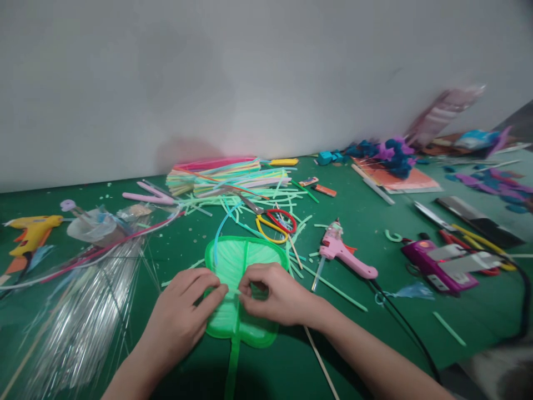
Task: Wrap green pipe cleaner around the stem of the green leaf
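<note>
A green leaf-shaped piece made of straw strips (233,261) lies flat on the green table (291,361), its stem pointing toward me. My left hand (183,311) rests on its left side, fingers lying fairly flat and pressing down. My right hand (275,291) sits on its right side with fingertips curled in a pinch near the leaf's middle rib; what they pinch is too small to make out. The fingertips of both hands nearly meet at the centre.
Behind the leaf lie red-and-yellow scissors (275,222), a heap of coloured straws (225,175) and straw offcuts. A pink glue gun (345,253) lies right, a yellow glue gun (31,230) far left, clear sticks (83,316) at left, a purple tool (437,264) and cables at right.
</note>
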Motion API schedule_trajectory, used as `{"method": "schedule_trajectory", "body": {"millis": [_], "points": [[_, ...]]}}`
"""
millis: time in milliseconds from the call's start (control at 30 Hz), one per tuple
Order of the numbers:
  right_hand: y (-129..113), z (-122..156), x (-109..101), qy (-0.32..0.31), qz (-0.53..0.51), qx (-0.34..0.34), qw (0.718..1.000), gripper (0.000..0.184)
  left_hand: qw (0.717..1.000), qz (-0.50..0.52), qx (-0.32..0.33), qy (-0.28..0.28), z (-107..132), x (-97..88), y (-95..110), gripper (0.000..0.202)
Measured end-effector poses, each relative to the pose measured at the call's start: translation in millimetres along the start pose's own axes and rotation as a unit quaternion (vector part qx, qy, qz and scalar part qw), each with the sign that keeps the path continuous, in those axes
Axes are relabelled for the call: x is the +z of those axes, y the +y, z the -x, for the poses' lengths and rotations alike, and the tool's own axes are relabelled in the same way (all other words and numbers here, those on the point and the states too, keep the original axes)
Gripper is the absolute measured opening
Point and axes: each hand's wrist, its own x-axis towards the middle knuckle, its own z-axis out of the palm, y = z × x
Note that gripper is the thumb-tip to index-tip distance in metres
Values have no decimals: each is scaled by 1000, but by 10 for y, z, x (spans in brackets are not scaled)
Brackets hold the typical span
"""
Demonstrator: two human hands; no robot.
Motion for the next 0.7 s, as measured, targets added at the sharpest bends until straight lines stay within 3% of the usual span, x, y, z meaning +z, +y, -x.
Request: {"method": "schedule_trajectory", "body": {"millis": [167,467,567,700], "points": [[-33,-14,28,96,-68,-7,993,6,989,91,-114,41,-65,-49,51,20],[-125,-42,186,234,-129,22,964,14,916,259,-297,82,-160,83,285,9],[-87,-64,123,206,-137,55,967,15,919,223,-306,109,-131,109,237,9],[0,-46,-67,111,-98,74,986,18,963,102,-215,126,-47,61,37,16]]}}
